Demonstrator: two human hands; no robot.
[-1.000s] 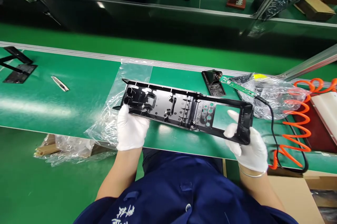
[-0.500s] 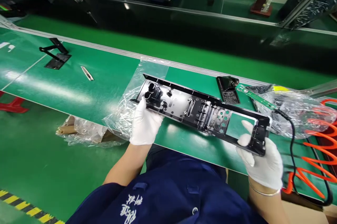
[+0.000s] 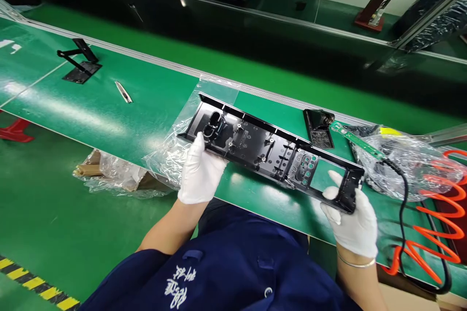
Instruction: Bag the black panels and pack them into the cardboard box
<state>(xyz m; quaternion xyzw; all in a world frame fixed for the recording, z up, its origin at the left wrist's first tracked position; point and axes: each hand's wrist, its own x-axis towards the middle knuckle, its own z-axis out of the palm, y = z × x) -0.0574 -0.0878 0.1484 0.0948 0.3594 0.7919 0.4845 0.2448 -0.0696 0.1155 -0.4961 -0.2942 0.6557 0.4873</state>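
Note:
Between my two white-gloved hands I hold a long black plastic housing (image 3: pixel 251 143), its ribbed inner side facing up. My left hand (image 3: pixel 200 172) grips its left part from below, the thumb on the near edge beside two round cup-like openings. At the other end, my right hand (image 3: pixel 352 218) is closed round the frame, with fingers showing through the large rectangular window. Under the housing's left end lies a clear plastic bag (image 3: pixel 170 155) on the green bench (image 3: pixel 120 126).
A green-handled soldering iron (image 3: pixel 355 140) rests on its black stand (image 3: pixel 318 128). To its right are plastic-wrapped items (image 3: pixel 401 160) and a coiled orange air hose (image 3: pixel 434 233). A cutter knife (image 3: pixel 123 92) and a black bracket (image 3: pixel 80 60) lie at the left.
The housing's right end has moved left and slightly up with my right hand, and the housing has tilted so its inner face shows less glare. Both hands keep their grip.

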